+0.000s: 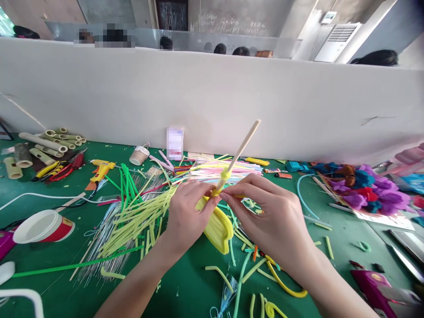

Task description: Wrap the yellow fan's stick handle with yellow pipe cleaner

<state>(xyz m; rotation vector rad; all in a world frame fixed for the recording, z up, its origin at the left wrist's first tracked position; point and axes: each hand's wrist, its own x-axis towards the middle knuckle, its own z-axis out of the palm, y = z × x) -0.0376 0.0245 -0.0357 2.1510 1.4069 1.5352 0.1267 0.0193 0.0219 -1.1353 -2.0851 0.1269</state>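
Observation:
My left hand [190, 210] is closed in a pinch on a pale wooden stick [245, 142], which slants up and to the right. Yellow pipe cleaner is wound round the stick's lower part, with a small knot-like bump [225, 174] above my fingers. My right hand [270, 212] pinches a yellow strand beside the stick, its fingertips close to my left thumb. Below both hands hangs a yellow petal-shaped piece [218, 229] of pipe cleaner; its join to the stick is hidden by my fingers.
Yellow-green pipe cleaners [142, 216] lie left of my hands on the green table [188, 287]. A yellow glue gun [100, 171], pliers [53, 170], bamboo pieces [49, 143] and a paper cup [44, 226] are further left. Purple flowers [384, 194] lie right; a white partition [212, 97] stands behind.

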